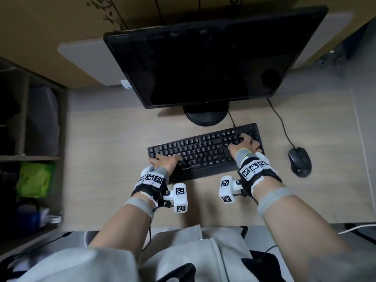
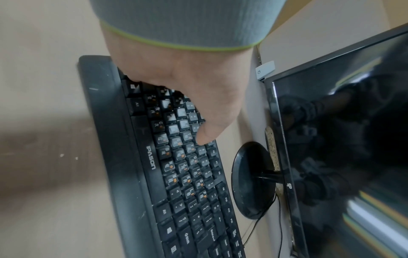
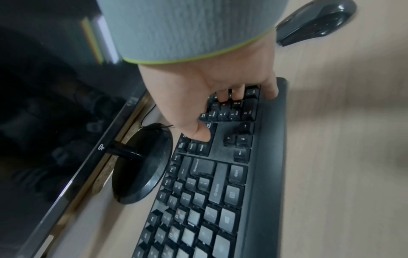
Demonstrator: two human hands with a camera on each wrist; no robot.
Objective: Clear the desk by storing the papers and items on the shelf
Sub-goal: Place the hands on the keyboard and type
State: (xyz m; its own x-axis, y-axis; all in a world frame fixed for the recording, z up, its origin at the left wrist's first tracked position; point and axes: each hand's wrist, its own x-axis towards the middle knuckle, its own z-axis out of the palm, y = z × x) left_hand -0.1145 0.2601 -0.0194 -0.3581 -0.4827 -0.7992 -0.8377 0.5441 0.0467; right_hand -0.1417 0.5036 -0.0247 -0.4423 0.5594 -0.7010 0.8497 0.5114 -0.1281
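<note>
A black keyboard (image 1: 203,151) lies on the desk in front of the monitor. My left hand (image 1: 163,160) rests on its left end, fingers spread over the keys and the thumb (image 2: 205,134) stretched along a key row. My right hand (image 1: 244,144) rests on the number pad at the right end; its fingertips (image 3: 238,94) touch the keys and the little finger reaches the keyboard's front edge. Neither hand curls round anything. The shelf (image 1: 30,158) stands at the desk's left side. No papers are in view.
A black monitor (image 1: 203,64) on a round stand (image 1: 206,117) rises just behind the keyboard. A black mouse (image 1: 299,161) with its cable lies to the right. The shelf holds a grey bundle (image 1: 43,119), a green bag (image 1: 34,179) and a blue bottle (image 1: 30,217).
</note>
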